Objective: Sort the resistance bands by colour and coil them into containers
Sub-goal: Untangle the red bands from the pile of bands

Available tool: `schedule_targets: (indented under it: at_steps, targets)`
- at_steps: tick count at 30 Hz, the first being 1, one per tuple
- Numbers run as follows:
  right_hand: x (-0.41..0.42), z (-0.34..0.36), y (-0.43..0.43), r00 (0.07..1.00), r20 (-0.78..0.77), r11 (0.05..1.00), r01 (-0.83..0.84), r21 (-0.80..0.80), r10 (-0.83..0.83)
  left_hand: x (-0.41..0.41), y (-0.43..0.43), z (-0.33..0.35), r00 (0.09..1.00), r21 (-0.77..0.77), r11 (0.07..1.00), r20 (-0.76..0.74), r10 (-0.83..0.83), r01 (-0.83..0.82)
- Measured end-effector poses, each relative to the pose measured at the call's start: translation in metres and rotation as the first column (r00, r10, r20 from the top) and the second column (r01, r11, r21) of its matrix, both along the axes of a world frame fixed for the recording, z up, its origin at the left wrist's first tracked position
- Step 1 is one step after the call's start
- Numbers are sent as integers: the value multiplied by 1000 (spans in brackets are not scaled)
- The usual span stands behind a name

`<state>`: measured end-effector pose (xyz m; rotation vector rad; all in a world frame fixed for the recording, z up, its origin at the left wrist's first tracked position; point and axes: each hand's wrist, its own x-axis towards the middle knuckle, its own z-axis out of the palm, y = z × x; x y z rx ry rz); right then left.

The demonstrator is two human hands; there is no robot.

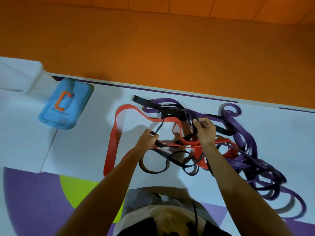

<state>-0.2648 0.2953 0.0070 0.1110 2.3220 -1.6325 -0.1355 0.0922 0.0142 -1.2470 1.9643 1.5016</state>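
Note:
A tangle of resistance bands lies on the white floor mat (81, 147). A wide red band (113, 138) loops out to the left. Thin black bands (153, 169) curl near my body, and purple bands (245, 150) pile up on the right. My left hand (148, 139) grips a thin black band that runs up and to the right. My right hand (205, 132) pinches black strands in the middle of the pile, above a red loop. The bands cross over one another, so which band each strand belongs to is unclear.
A blue container lid with an orange handle (65, 103) lies at the left. A white box (18, 74) stands at the far left. An orange wall (162, 48) runs behind the mat. Purple and yellow-green floor patches (42, 201) are near my legs.

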Motion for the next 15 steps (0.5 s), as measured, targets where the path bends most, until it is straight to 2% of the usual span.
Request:
schedule_targets:
  at_steps: [2, 5, 7, 11, 13, 15]
  targets:
    - [-3, -3, 2, 1000, -15, 999, 0, 40, 0, 9, -8, 2, 985, 155, 974, -28, 172, -166]
    - [-4, -10, 3, 992, 35, 985, -123, 125, 119, 24, -13, 4, 978, 255, 947, -26, 207, -194]
    - [0, -15, 5, 971, 70, 943, -241, 229, 231, 31, -12, 5, 984, 225, 963, -58, 168, -151]
    - [13, -15, 6, 921, 170, 865, -388, 319, 350, 39, -11, 7, 994, 25, 999, -106, 26, -24]
    - [16, -10, 2, 895, 186, 851, -443, 283, 405, 41, -10, 12, 983, 26, 998, -173, 56, -52]
    - [16, -6, -5, 862, 167, 789, -506, 348, 479, 35, -7, 13, 973, 86, 994, -218, 80, -62]
